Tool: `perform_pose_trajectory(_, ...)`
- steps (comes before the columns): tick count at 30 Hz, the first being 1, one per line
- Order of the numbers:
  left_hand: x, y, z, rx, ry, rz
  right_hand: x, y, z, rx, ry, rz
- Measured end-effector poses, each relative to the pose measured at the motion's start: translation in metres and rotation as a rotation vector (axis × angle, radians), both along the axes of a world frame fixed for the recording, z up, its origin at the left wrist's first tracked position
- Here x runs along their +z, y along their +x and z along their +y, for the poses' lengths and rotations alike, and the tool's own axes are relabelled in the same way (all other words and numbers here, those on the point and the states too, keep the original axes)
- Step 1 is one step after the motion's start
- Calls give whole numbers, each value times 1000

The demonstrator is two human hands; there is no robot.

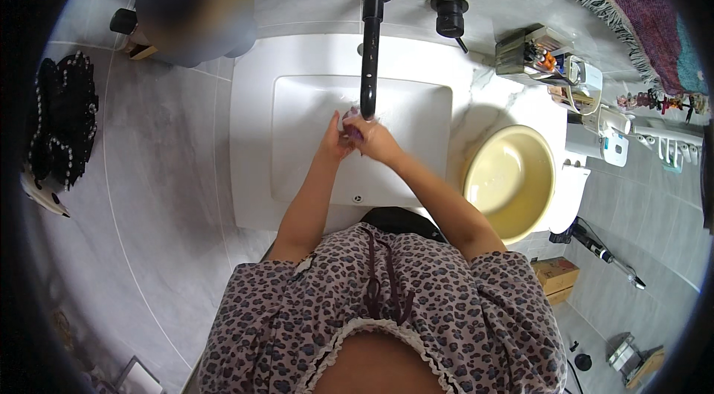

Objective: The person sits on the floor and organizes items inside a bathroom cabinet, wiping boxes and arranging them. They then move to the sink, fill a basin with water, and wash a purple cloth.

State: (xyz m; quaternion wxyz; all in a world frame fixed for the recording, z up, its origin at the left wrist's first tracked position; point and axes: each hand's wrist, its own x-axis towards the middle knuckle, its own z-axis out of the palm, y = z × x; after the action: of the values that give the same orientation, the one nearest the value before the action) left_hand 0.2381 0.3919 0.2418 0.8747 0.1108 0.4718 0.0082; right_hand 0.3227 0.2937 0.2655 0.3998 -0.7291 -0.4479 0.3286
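Both my hands meet beneath the spout of a black faucet (370,59), over a white sink (401,178). Between them is a small, wet-looking purple thing (355,130), mostly covered by fingers, so its kind does not show. My right hand (378,142) is closed around it from the right. On the other side, my left hand (335,142) cups against it with the thumb pointing up and the fingers partly hidden. Some whitish water or foam shows near the fingertips.
A pale yellow basin (513,178) stands on the counter to the right of the sink. Behind it are clear organizers (532,55) with small items. A black faucet handle (449,16) is on the wall. A fringed woven cloth (632,7) hangs at the upper right.
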Motion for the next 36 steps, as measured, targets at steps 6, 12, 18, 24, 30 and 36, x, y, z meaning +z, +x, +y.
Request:
perform_pose_trajectory(6,-119,-6,31,27,-103,-281,-2,-24,-46,-136,-100,-196)
perform_pose_trajectory(12,-80,18,24,-207,441,-43,-47,13,-68,-614,-512,1449)
perform_pose_trajectory(18,-7,9,-34,-927,1817,355,-19,20,-21,-402,-145,1655)
perform_pose_trajectory(24,40,-36,-7,-979,1937,-255,-25,25,-7,-306,-192,1560)
perform_pose_trajectory(30,76,-26,26,-1066,2679,-469,-11,47,-12,169,-348,1693)
perform_pose_trajectory(36,55,7,38,-1087,2400,-700,14,35,2,331,-447,1518)
